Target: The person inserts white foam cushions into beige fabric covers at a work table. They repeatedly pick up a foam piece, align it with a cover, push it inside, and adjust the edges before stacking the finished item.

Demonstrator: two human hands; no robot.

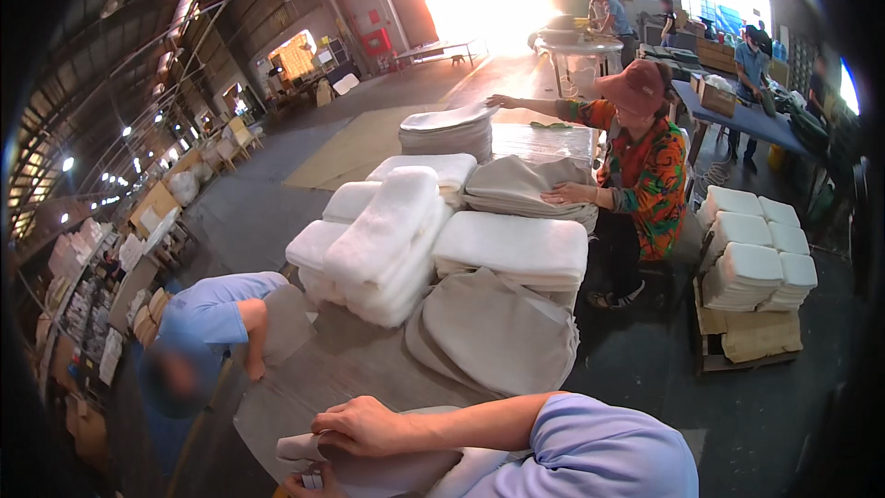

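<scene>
At the bottom edge lies a grey-beige fabric cover (392, 472), with some white padding (470, 470) showing beside my right forearm. My right hand (361, 426) is closed on the cover's folded edge, its fingers curled over the cloth. Just below, my left hand (315, 486) pinches the same end of the cover; the frame's lower edge cuts off most of it. A small white piece shows by its fingers, too small to name. Ahead of my hands rests a loose pile of grey-beige covers (498, 332) on the table (341, 360).
White padding stacks (383, 231) stand mid-table, beside more grey covers (530, 186). A person in a red cap (636, 92) touches stacks across the table. Another in blue (221, 304) bends at the left. Padding piles (747, 258) sit on a pallet (737, 337) at right.
</scene>
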